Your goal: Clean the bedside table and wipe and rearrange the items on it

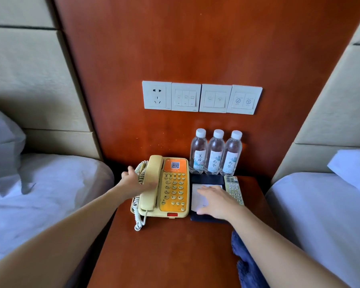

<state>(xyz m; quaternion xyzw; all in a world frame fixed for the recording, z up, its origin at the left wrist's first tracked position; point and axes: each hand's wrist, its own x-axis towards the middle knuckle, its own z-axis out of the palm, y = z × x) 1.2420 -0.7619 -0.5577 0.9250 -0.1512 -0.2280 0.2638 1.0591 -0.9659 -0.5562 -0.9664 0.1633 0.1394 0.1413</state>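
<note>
Three bottles (215, 152) stand in a row behind and to the right of the phone (173, 188). Phone sits on the table (164, 256), handset (152, 177) cradled. Left hand (131, 182) at phone's left edge, thumb raised, fingers at the handset; gripping or only touching, cannot tell. Right hand (216, 201) lies flat, fingers straight, on the pad (195, 196) just right of phone. Remote (234, 189) just beyond the pad. Blue cloth (245, 265) in front and right of phone, partly under the right forearm.

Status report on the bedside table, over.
Left hand rests on the telephone handset, right hand flat on the notepad. Blue cloth lies by the right forearm, unheld. Three bottles behind the notepad, remote beside it.
</note>
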